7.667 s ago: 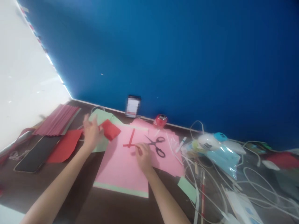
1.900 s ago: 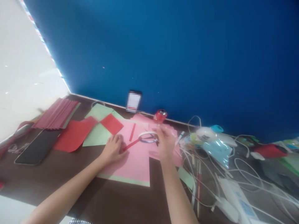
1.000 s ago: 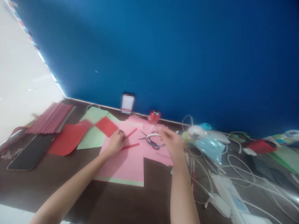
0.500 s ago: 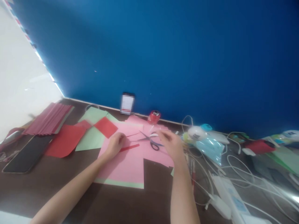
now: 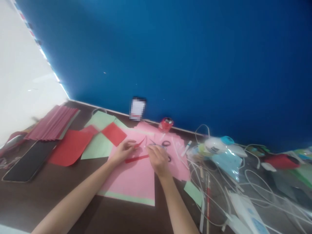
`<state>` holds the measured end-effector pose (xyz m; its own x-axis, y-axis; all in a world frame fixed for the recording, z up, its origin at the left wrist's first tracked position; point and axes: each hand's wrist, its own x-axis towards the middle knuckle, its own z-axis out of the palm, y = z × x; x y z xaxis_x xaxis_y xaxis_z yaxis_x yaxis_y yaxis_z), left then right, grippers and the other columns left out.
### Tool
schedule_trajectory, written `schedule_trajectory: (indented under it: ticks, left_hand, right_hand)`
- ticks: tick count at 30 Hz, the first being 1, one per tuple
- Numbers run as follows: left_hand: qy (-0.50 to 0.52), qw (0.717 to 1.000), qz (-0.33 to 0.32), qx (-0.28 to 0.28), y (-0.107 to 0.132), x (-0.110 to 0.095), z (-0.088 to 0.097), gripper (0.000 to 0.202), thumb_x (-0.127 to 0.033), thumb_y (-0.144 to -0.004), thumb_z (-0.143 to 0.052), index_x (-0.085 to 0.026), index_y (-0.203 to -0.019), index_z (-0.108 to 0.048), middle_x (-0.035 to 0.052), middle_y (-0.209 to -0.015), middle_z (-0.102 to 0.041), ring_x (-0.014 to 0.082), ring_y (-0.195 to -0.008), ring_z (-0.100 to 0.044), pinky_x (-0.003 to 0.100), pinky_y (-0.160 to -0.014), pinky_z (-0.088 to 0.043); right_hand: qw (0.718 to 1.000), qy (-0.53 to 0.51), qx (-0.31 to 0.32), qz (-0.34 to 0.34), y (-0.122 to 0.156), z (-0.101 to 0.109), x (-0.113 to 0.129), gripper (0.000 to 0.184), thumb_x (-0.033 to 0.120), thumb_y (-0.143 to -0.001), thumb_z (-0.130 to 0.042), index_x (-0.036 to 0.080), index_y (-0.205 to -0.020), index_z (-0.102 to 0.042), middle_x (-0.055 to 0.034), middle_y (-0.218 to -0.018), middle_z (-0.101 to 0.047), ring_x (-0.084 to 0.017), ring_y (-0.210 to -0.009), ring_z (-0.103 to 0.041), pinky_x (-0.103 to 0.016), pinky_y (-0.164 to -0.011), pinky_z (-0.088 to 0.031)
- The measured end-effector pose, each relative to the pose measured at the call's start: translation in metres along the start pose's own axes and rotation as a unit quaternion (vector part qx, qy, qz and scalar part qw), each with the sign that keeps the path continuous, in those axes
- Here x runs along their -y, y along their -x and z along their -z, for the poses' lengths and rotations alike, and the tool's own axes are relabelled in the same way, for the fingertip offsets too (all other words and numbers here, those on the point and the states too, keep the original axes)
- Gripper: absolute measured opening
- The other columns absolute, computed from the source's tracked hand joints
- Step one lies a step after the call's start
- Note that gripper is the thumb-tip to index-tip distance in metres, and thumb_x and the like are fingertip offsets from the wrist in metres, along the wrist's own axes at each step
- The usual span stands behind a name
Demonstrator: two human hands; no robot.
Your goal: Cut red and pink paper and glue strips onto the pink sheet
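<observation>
My left hand (image 5: 123, 151) pinches a narrow red paper strip (image 5: 140, 143) above a large pink sheet (image 5: 136, 182). My right hand (image 5: 158, 160) is close beside it, fingers drawn together near the strip's free end; what they hold, if anything, is too blurred to make out. Partly hidden behind the right hand, a pair of scissors with dark handles (image 5: 166, 143) lies on the pink paper. Another red strip (image 5: 136, 159) rests flat on the sheet below both hands.
A red square (image 5: 114, 134), green paper (image 5: 97, 148) and a larger red sheet (image 5: 70, 148) lie left, near a phone (image 5: 29, 162) and folded pink paper (image 5: 52, 123). A red object (image 5: 166, 124) stands by the blue wall. White cables (image 5: 216, 195) and a blue packet (image 5: 227, 161) crowd the right.
My right hand has moved left, from beyond the scissors to close by my left hand. The left hand still pinches the red strip, its fingers now more extended. The view has shifted slightly.
</observation>
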<state>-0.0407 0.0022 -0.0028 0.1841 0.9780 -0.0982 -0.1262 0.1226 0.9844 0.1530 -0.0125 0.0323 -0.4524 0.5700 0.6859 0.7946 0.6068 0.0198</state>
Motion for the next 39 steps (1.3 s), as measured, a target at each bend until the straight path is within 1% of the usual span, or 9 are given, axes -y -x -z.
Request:
schedule_trajectory:
  ticks: [3, 6, 9, 13, 17, 24, 28, 31, 39]
  left_hand:
    - [-0.049, 0.998, -0.026, -0.029, -0.001, -0.001, -0.001, 0.031, -0.038, -0.077, -0.061, -0.016, -0.097, -0.055, 0.0105, -0.102, -0.064, 0.0207, -0.094, -0.063, 0.034, -0.082, -0.049]
    - [-0.063, 0.996, -0.041, -0.056, -0.001, -0.003, -0.004, 0.025, -0.036, -0.076, -0.061, -0.018, -0.091, -0.051, 0.0043, -0.092, -0.063, 0.0163, -0.085, -0.063, 0.031, -0.076, -0.051]
    - [-0.033, 0.997, -0.042, -0.058, 0.0, -0.005, -0.006, 0.032, -0.033, -0.073, -0.065, -0.019, -0.093, -0.045, 0.0011, -0.08, -0.063, 0.0138, -0.074, -0.063, 0.029, -0.069, -0.051]
    - [-0.001, 0.998, -0.032, -0.05, 0.001, -0.004, -0.007, 0.039, -0.034, -0.07, -0.069, -0.019, -0.095, -0.044, 0.0033, -0.079, -0.067, 0.0143, -0.069, -0.064, 0.028, -0.065, -0.052]
    - [0.022, 0.998, -0.024, -0.049, 0.002, -0.004, -0.008, 0.041, -0.036, -0.068, -0.071, -0.019, -0.092, -0.044, 0.0055, -0.08, -0.069, 0.0162, -0.07, -0.066, 0.029, -0.065, -0.052]
    - [0.02, 0.999, -0.029, -0.04, 0.003, -0.004, -0.007, 0.041, -0.037, -0.068, -0.071, -0.019, -0.092, -0.045, 0.0075, -0.082, -0.07, 0.0179, -0.072, -0.067, 0.029, -0.063, -0.053]
    - [0.016, 0.999, -0.029, -0.037, 0.003, -0.003, -0.007, 0.041, -0.038, -0.067, -0.072, -0.018, -0.093, -0.047, 0.0083, -0.083, -0.071, 0.0188, -0.073, -0.067, 0.029, -0.062, -0.054]
    - [0.015, 0.999, -0.026, -0.04, 0.003, -0.002, -0.007, 0.042, -0.037, -0.066, -0.073, -0.018, -0.093, -0.048, 0.0089, -0.084, -0.071, 0.0196, -0.074, -0.067, 0.029, -0.063, -0.054]
    - [0.026, 0.999, -0.021, -0.03, 0.003, -0.003, -0.006, 0.041, -0.036, -0.066, -0.073, -0.019, -0.093, -0.048, 0.0086, -0.085, -0.071, 0.0207, -0.077, -0.068, 0.03, -0.064, -0.054]
  right_hand:
    - [1.0, -0.007, 0.002, 0.014, 0.006, -0.008, 0.006, 0.024, 0.012, -0.088, -0.049, 0.022, -0.101, -0.067, -0.0046, -0.093, -0.07, -0.019, -0.089, -0.061, -0.033, -0.083, -0.041]
    - [0.999, -0.033, 0.006, -0.001, 0.008, -0.014, 0.01, 0.023, 0.014, -0.088, -0.05, 0.023, -0.101, -0.066, -0.005, -0.093, -0.07, -0.018, -0.091, -0.061, -0.032, -0.082, -0.041]
    - [0.999, -0.052, 0.003, -0.006, 0.009, -0.02, 0.013, 0.023, 0.014, -0.088, -0.049, 0.023, -0.101, -0.067, -0.0045, -0.091, -0.07, -0.018, -0.09, -0.061, -0.032, -0.082, -0.041]
    - [0.998, -0.063, -0.008, 0.004, 0.011, -0.025, 0.013, 0.024, 0.013, -0.087, -0.05, 0.023, -0.1, -0.067, -0.0036, -0.092, -0.07, -0.017, -0.088, -0.06, -0.032, -0.082, -0.041]
    - [0.998, -0.061, -0.013, 0.012, 0.012, -0.026, 0.012, 0.025, 0.01, -0.086, -0.05, 0.022, -0.098, -0.068, -0.0025, -0.093, -0.071, -0.018, -0.088, -0.059, -0.032, -0.081, -0.04]
    - [0.998, -0.057, -0.009, 0.003, 0.013, -0.029, 0.01, 0.028, 0.011, -0.087, -0.046, 0.024, -0.099, -0.068, -0.0022, -0.094, -0.071, -0.018, -0.088, -0.058, -0.033, -0.081, -0.041]
    - [0.998, -0.062, -0.025, 0.015, 0.012, -0.03, 0.01, 0.027, 0.008, -0.085, -0.049, 0.022, -0.098, -0.068, -0.0008, -0.093, -0.071, -0.018, -0.086, -0.057, -0.032, -0.079, -0.041]
    - [0.997, -0.065, -0.032, 0.02, 0.011, -0.029, 0.009, 0.026, 0.008, -0.084, -0.051, 0.021, -0.097, -0.068, -0.0006, -0.092, -0.071, -0.018, -0.086, -0.057, -0.032, -0.079, -0.041]
    - [0.997, -0.059, -0.035, 0.022, 0.013, -0.033, 0.011, 0.025, 0.009, -0.086, -0.049, 0.02, -0.097, -0.068, -0.0032, -0.091, -0.071, -0.016, -0.088, -0.056, -0.03, -0.082, -0.039]
